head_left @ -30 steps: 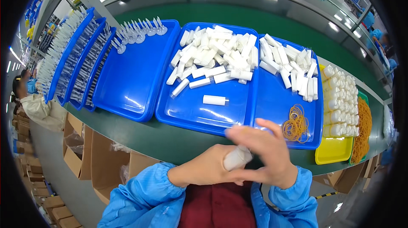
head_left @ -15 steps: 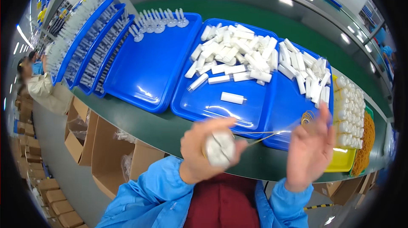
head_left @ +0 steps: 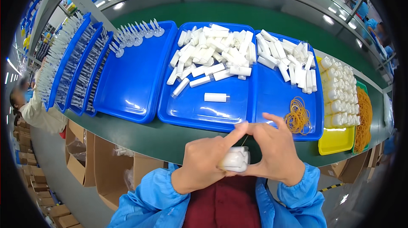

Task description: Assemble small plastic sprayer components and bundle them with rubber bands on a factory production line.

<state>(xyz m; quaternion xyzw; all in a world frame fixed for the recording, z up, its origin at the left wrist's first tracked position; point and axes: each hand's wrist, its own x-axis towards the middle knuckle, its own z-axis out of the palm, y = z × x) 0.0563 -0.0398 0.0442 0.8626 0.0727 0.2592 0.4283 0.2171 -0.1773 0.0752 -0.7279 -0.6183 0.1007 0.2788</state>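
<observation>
My left hand (head_left: 202, 160) is closed round a small bundle of white cylinders (head_left: 236, 161) in clear wrapping, held over the table's near edge. My right hand (head_left: 278, 153) curves toward it from the other side, fingertips meeting those of the left hand above the bundle, its thumb at the bundle's lower edge. A thin strand of rubber band (head_left: 244, 140) runs between the fingertips and the bundle; the rest of it is hidden. Beyond my right hand, a heap of loose tan rubber bands (head_left: 298, 115) lies in the right blue tray (head_left: 267, 100).
Wrapped white cylinders (head_left: 212, 49) are piled in the middle blue tray (head_left: 182, 108), one lying apart. Clear stemmed parts (head_left: 131, 36) stand in the left blue tray (head_left: 123, 83). Rows of bundles (head_left: 340, 96) fill a yellow tray (head_left: 335, 142). Cardboard boxes (head_left: 110, 160) stand below.
My right hand has come left from the stretched band to the bundle, and the hands now meet. The band is no longer drawn out. The view has shifted, showing more of the rubber-band heap.
</observation>
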